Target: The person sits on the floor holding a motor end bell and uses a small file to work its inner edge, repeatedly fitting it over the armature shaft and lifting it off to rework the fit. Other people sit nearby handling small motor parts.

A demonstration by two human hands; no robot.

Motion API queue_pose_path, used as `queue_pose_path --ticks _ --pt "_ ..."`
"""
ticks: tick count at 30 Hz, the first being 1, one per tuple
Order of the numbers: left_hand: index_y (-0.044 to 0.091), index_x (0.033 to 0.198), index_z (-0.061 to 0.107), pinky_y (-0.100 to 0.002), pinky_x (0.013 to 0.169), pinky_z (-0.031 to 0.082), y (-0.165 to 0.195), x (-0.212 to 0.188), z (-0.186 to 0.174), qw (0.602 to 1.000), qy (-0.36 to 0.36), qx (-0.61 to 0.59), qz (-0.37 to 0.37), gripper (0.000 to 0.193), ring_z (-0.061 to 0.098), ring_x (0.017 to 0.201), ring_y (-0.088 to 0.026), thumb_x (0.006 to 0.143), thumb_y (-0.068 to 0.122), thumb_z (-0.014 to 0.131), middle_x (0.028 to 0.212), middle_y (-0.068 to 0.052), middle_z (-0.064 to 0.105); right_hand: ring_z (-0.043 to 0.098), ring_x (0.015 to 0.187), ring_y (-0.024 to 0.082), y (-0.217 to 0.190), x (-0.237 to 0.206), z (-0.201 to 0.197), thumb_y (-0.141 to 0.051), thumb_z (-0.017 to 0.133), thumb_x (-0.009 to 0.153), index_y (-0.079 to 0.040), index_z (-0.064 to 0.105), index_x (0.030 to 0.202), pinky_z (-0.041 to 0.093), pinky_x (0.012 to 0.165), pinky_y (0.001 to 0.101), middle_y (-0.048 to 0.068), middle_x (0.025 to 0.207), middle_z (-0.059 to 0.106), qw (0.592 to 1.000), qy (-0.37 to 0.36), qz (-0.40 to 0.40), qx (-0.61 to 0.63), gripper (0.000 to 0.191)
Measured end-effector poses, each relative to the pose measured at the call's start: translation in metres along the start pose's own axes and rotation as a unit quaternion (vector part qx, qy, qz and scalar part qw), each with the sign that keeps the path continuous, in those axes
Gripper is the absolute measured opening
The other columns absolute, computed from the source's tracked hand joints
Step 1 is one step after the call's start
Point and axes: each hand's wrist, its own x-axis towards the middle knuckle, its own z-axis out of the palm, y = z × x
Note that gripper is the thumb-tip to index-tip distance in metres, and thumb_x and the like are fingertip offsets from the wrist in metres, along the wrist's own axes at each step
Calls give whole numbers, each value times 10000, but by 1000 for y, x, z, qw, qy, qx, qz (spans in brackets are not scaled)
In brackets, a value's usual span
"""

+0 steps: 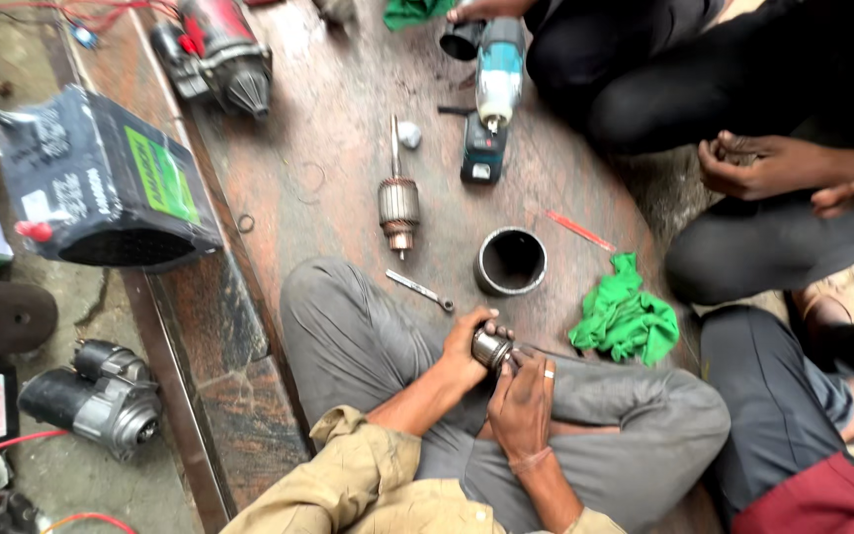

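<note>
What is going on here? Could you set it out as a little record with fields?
Setting: people sitting round a worn reddish slab
Left hand: grips a small metal cylinder
Right hand: fingers on the same cylinder, ring on one finger
Lying nearby: armature, spanner, hollow metal sleeve, green rag
Further off: cordless impact driver, black battery, starter motor

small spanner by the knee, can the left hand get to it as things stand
Probably yes, but not freely: the small spanner lies bare on the slab just ahead of the left hand, nothing between. That hand is gripping the small metal cylinder with the right hand.
</note>
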Motion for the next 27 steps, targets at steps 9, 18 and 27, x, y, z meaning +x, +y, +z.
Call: queue_pose_path --ticks 9,18,27 --pt "102 642 529 -398 696 578 6 -4 20 1000 13 -25 -5 272 630 654 -228 824 84 730 616 -64 574 568 927 461 20 21 5 -118 556 980 33 523 1150 447 809 547 262 1005 602 999 -32 31 11 230" --pt "122 716 502 -369 581 574 7 -6 30 963 -106 197 149 311 607 552 -173 871 -36 720 626 -48 571 556 916 481 57 22 12 -153 493 1038 84 472 1224 438 787 558 301 1017 588 645 -163 542 513 302" --pt "81 708 543 -419 692 583 17 9 29 998 28 -47 42 211 633 590 -244 836 65 710 605 -57 547 580 937 482 22 33 20 -125 488 1012 48 490 1198 457 825 535 293 1058 617 999 -5 -36 29 254"
